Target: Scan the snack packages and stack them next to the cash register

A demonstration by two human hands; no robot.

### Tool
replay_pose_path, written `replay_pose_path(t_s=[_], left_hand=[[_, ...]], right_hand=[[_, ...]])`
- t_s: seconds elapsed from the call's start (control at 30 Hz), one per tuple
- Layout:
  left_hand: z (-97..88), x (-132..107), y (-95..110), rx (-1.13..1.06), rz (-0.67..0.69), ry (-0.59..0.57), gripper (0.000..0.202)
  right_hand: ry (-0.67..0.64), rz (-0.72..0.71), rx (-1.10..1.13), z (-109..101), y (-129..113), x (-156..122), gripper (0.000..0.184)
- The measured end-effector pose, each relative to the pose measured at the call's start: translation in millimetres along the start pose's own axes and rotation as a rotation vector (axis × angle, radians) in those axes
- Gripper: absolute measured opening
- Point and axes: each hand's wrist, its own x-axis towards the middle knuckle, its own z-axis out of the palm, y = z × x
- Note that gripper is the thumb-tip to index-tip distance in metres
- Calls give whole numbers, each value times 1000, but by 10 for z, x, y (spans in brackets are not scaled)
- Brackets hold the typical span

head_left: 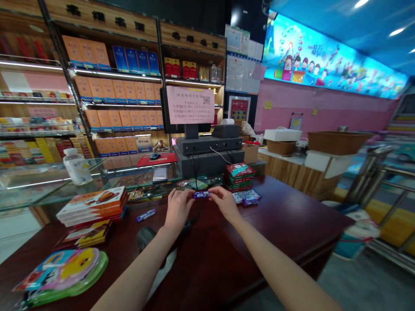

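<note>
The left hand (177, 209) and right hand (225, 204) sit close together, each pinching 1 end of a small blue gum packet (201, 195) over a dark red counter (207, 268). A loose gum stick (145, 215) lies left of the left hand. Blue packets (247, 197) lie just beyond the right hand, with a stack of red boxes (239, 177) behind them.

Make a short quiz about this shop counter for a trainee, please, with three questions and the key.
1. What do the left hand and the right hand hold together?
2. True or false: the plastic bottle stands on the glass counter.
3. Which is nearer to the right hand: the stack of red and green packets or the loose blue stick packet?

Key: 1. A small blue packet. 2. True. 3. The stack of red and green packets.
</note>
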Motion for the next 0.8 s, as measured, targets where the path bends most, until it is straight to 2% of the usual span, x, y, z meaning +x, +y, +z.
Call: replay_pose_path(t_s=[0.2,0.4,0.67,0.8], left_hand=[[239,81,214,-36,18,-26,21],[422,99,532,25,18,-93,20],[917,108,946,-20,24,-165,18],[1161,133,1137,-35,23,-189,20]], right_hand=[[-3,-10,-42,-342,112,10,27],[5,-35,-278,-767,149,-53,27],[-23,-22,-460,-1431,319,-180,23],[9,-44,-607,-1746,409,-243,20]])
